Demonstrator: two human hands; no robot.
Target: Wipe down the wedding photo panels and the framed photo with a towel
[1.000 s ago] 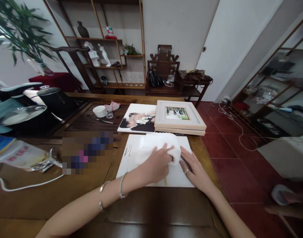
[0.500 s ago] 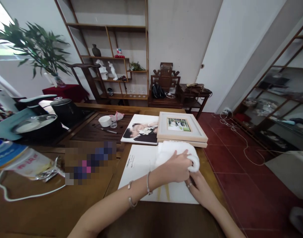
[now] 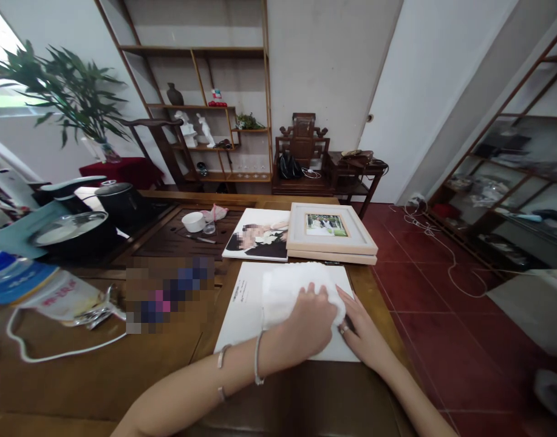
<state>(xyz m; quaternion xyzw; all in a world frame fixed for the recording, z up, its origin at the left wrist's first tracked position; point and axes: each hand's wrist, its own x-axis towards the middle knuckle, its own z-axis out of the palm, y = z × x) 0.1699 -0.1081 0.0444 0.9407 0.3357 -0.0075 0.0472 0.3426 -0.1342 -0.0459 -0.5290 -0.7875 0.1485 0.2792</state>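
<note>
At the far left a leafy plant [image 3: 73, 91] stands behind a dark pot [image 3: 118, 200]. Nearer, a printed bag [image 3: 45, 291] and a white cable [image 3: 54, 355] lie on the wooden bench [image 3: 123, 376]. Further along sit a white cup [image 3: 193, 221] and an unframed photo [image 3: 255, 240]. In front of the photo a white board [image 3: 242, 315] lies flat near the bench's front edge, with a white cloth [image 3: 287, 285] on top of it. The left hand [image 3: 305, 328] presses on the cloth, its fingers curled over its right end. Just beside it, the right hand [image 3: 367, 340] rests flat on the board's right edge, fingers stretched out and holding nothing. Behind them lie two stacked picture frames [image 3: 330, 227].
</note>
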